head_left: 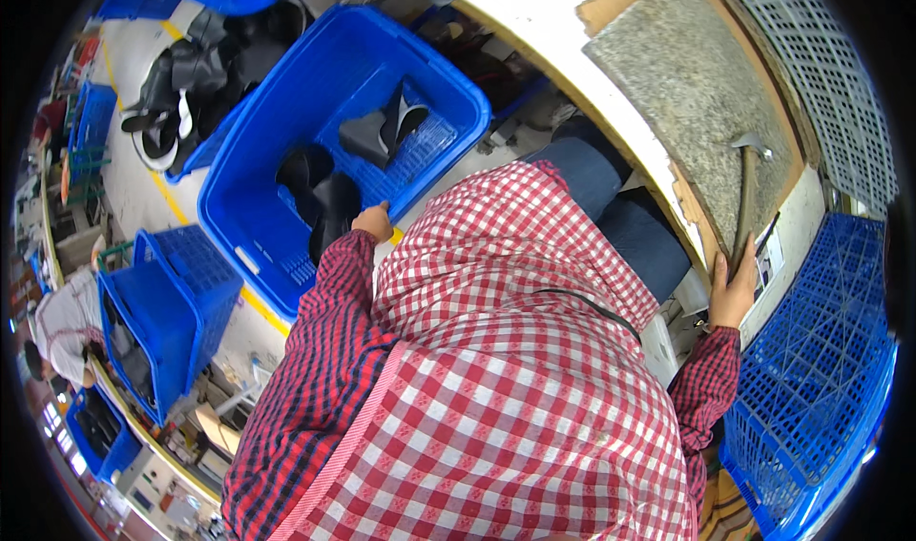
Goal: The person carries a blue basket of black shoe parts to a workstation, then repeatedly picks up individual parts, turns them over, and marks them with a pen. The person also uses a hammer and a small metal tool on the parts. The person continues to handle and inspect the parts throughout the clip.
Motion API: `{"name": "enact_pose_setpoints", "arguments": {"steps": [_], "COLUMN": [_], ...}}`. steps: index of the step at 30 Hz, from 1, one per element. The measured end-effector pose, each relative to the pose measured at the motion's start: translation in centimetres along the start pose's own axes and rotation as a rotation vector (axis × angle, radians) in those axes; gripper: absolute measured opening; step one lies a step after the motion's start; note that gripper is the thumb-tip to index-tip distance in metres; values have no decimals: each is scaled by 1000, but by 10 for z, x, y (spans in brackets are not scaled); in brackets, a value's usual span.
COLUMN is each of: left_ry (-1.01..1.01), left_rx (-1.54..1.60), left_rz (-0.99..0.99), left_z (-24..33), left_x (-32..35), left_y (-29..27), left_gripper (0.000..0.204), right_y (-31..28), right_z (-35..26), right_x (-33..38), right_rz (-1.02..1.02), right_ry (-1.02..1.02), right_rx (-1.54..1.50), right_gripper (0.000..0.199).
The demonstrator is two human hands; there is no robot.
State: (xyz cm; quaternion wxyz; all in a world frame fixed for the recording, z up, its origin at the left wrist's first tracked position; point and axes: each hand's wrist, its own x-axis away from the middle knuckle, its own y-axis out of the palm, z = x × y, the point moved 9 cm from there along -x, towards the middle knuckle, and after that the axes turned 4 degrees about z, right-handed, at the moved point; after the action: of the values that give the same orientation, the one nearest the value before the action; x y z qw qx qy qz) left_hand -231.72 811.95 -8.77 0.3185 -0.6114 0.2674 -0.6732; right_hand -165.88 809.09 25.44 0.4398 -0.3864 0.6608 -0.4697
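My right hand (733,288) is closed around the lower end of a hammer's handle. The hammer (747,193) lies over a grey stone-like slab (682,83) on the workbench, its metal head toward the slab's far right. On the other side, my left hand (374,221) grips the near right rim of a large blue plastic crate (224,193). Inside that crate are black, curved leather-like pieces (334,197) and a grey-and-black piece with a white inside (382,131); they look like shoe or boot uppers.
Black uppers are heaped (205,73) beyond the crate at the upper left. More blue crates (172,312) stand along the left, near another person (65,326). A stack of blue baskets (811,360) and a pale lattice basket (821,73) border the bench at right.
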Motion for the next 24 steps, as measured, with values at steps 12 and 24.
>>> {"name": "enact_pose_setpoints", "arguments": {"steps": [12,24], "left_ry": [719,381], "left_rx": [817,453], "left_rz": [1091,837], "left_z": [190,59], "left_x": [127,29], "left_y": [-518,-716], "left_gripper": [9,61], "right_y": [-20,-35], "right_z": [-5,-5], "right_x": [-39,-30], "right_rz": [23,231], "right_ry": [104,92], "right_rx": [-81,-42], "right_gripper": [71,37]}}
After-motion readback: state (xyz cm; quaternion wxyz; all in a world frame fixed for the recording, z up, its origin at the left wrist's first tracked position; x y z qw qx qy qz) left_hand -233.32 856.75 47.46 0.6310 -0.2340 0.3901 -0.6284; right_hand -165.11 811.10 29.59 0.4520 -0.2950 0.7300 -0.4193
